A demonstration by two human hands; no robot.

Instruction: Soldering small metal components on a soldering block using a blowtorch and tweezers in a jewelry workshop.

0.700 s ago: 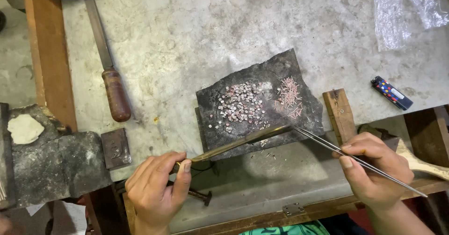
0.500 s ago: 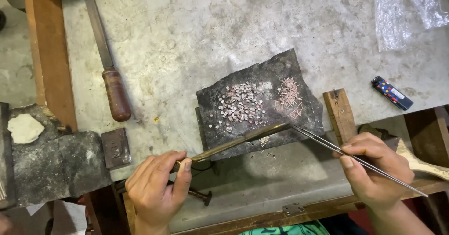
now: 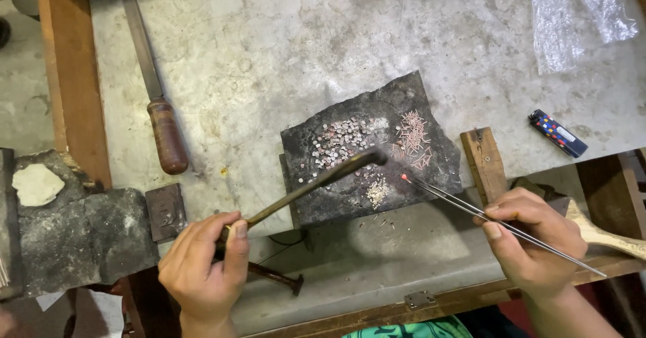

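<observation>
A: Which way does the torch pipe [image 3: 309,184] point?
B: Up-right from the left hand [image 3: 202,271], whose fingers pinch it, toward the charred block [image 3: 336,196].
A: And the tweezers [image 3: 498,223]?
B: Pinched in the right hand [image 3: 531,244], tips up-left.

Even, soft daylight; the desk [image 3: 282,48] is bright and sharp. Shadows are faint. Plastic [image 3: 579,15] shows slight glare.

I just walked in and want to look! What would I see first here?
A tiny glowing red dot at the tweezers' tip, held by the right hand over a dark slab. The left hand aims a torch at it. Small metal bits lie on the slab.
</observation>
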